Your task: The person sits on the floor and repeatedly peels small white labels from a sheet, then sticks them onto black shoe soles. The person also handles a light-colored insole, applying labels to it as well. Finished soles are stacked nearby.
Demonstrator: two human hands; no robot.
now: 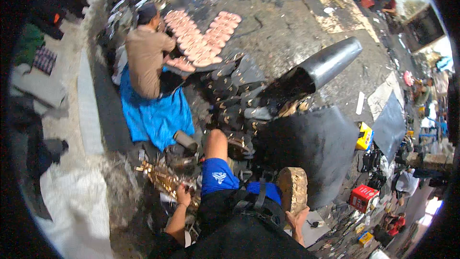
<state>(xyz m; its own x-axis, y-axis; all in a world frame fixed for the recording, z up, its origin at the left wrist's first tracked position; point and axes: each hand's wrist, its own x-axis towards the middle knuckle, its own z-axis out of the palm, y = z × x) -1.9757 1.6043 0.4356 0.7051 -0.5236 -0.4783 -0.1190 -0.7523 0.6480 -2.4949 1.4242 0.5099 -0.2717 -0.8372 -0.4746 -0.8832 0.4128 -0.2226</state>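
The left hand (182,195) reaches down into the pile of small golden metal pieces (163,177) at seven o'clock, fingers closed around some. The right hand (298,220) rests open against the round wooden block (293,188), steadying it.

The wooden block (293,188) sits at four o'clock of the knee (216,139); the metal pieces (160,176) lie at eight; a seated person (146,57) at eleven.
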